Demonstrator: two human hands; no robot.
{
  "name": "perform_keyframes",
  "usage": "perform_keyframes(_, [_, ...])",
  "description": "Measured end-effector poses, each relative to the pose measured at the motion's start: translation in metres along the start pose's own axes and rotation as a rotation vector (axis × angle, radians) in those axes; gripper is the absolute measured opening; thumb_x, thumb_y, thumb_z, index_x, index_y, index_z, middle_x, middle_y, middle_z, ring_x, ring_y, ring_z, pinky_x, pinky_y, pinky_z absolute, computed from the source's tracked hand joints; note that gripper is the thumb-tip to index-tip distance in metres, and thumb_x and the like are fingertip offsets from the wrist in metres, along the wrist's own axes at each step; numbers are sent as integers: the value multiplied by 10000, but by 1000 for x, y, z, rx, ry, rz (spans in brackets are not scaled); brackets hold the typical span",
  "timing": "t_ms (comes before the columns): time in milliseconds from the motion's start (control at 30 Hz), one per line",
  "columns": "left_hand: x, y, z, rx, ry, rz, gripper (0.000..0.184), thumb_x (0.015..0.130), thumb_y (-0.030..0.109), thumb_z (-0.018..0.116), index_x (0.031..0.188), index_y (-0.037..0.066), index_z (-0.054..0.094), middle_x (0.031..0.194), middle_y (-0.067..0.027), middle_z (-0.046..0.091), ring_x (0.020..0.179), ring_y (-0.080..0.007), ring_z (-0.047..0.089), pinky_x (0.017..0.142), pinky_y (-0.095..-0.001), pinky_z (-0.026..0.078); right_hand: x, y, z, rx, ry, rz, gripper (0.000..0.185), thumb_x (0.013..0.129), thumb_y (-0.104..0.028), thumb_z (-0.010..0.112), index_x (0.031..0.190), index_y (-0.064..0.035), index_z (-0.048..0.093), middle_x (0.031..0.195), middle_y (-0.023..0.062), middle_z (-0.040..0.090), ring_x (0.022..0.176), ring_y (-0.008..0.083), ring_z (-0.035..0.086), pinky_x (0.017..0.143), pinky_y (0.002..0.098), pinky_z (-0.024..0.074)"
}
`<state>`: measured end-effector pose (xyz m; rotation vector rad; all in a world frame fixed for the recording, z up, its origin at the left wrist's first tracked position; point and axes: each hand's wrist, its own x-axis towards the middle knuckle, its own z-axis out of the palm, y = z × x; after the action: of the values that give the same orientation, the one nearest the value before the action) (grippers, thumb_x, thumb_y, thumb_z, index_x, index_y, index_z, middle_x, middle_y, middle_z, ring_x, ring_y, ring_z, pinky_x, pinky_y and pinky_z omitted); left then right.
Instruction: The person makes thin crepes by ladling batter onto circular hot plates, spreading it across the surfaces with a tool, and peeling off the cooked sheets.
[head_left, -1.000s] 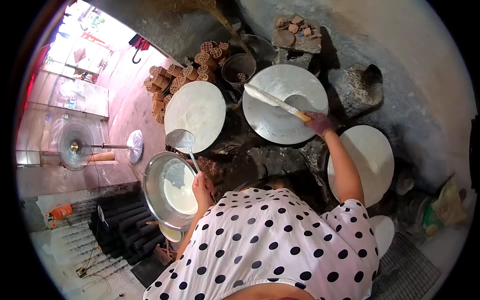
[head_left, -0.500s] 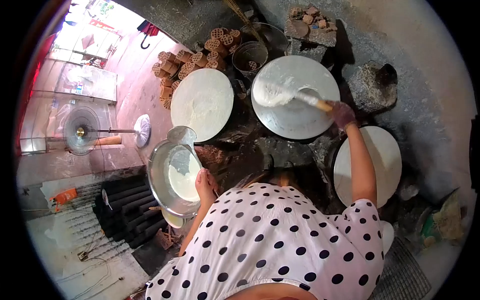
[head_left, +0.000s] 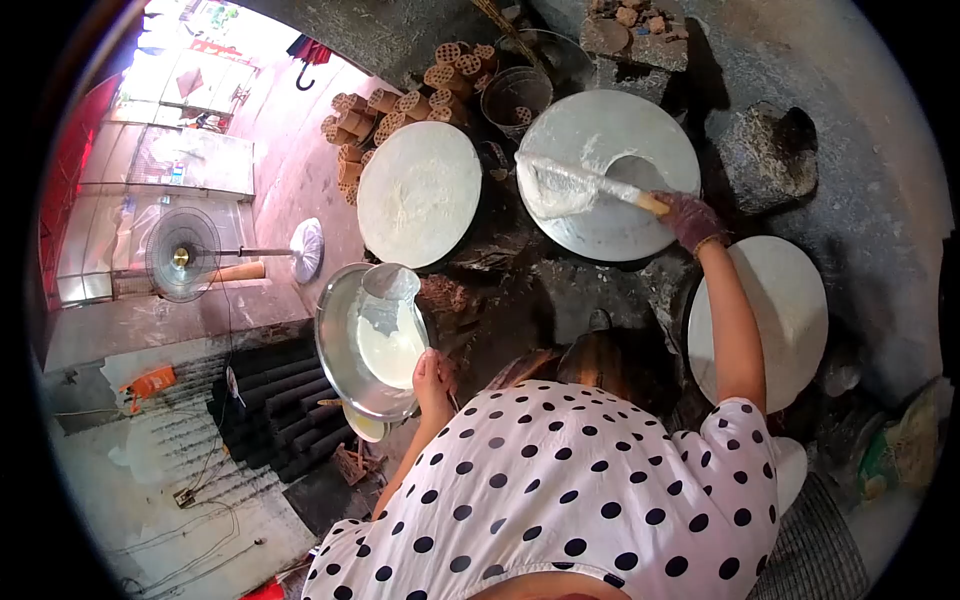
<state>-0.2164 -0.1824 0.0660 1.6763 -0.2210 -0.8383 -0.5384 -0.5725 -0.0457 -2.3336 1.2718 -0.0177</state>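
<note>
My right hand [head_left: 690, 220], in a dark purplish glove, is closed around the wooden handle of a long, batter-coated spatula [head_left: 590, 180]. Its blade lies across the round griddle [head_left: 640, 240], where white batter covers the left part and a bare grey patch shows near the handle. Closed at the right rim of a metal basin [head_left: 335, 345], my left hand [head_left: 433, 385] grips a ladle [head_left: 390, 283]. The ladle's bowl is over the basin's upper edge, above white batter [head_left: 390, 350]. Whether that hand also touches the basin is unclear.
Another white-coated griddle [head_left: 420, 195] stands left, and a third [head_left: 775, 320] lies under my right forearm. Behind are clay-coloured briquettes [head_left: 450, 80] and a bucket [head_left: 517, 98]. Black briquettes [head_left: 275, 410] are stacked lower left, near a standing fan [head_left: 182, 255].
The spatula has swept over the griddle, leaving the batter spread more thinly. The ladle's bowl has moved from beyond the basin's rim to over the basin. The whole view has shifted slightly.
</note>
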Motion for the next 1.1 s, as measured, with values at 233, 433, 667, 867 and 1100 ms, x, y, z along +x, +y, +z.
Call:
perform_keyframes(233, [-5, -6, -39, -91, -22, -48, 266, 973, 309, 495, 789, 117, 486, 553, 45, 351, 418, -53, 297, 374, -217, 238, -108, 47, 31, 233, -28, 4, 530, 859, -154, 603, 1362, -188, 443, 1205, 114, 580, 1058, 280, 581, 856, 402, 487])
perform_keyframes(433, [17, -22, -86, -117, -136, -31, 275, 980, 299, 481, 775, 115, 478, 531, 42, 349, 399, -56, 290, 359, -223, 236, -47, -166, 129, 581, 331, 406, 395, 919, -370, 471, 1133, -61, 589, 963, 191, 631, 879, 333, 604, 792, 403, 473])
perform_keyframes(667, [28, -29, -146, -183, -157, -111, 260, 966, 306, 507, 791, 115, 489, 506, 45, 343, 380, -53, 283, 332, -222, 221, -33, -238, 233, 677, 557, 706, 457, 859, -432, 468, 832, -9, 639, 717, 182, 622, 688, 347, 615, 631, 463, 456])
perform_keyframes(867, [31, -38, -199, -143, -151, -61, 285, 969, 330, 498, 786, 111, 490, 499, 43, 345, 372, -54, 284, 333, -221, 216, -30, -242, 229, 685, 647, 836, 361, 845, -365, 497, 731, -32, 581, 558, 89, 564, 443, 232, 552, 449, 387, 431])
perform_keyframes(1100, [41, -39, -214, -116, -197, -60, 292, 976, 320, 480, 779, 104, 481, 501, 40, 351, 357, -61, 276, 327, -226, 224, -60, -291, 197, 1263, 310, 839, 397, 880, -411, 513, 891, -46, 669, 633, 76, 617, 508, 194, 578, 494, 374, 445])
